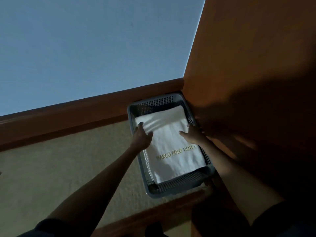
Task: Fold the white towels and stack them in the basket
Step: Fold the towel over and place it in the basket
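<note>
A folded white towel (172,147) with gold lettering lies flat in a grey perforated plastic basket (181,188) on the floor, in a corner. It fills most of the basket and seems to lie on other folded towels, whose edges show along its left side. My left hand (142,135) rests on the towel's far left part, fingers spread over its edge. On the far right part my right hand (192,132) presses down with straight fingers. Neither hand grips the cloth.
The basket stands against an orange wooden panel (239,65) on the right and a brown skirting board (85,113) behind. A pale blue wall (85,48) rises above. Beige floor (68,168) lies to the left. A dark wooden edge (153,214) runs near my body.
</note>
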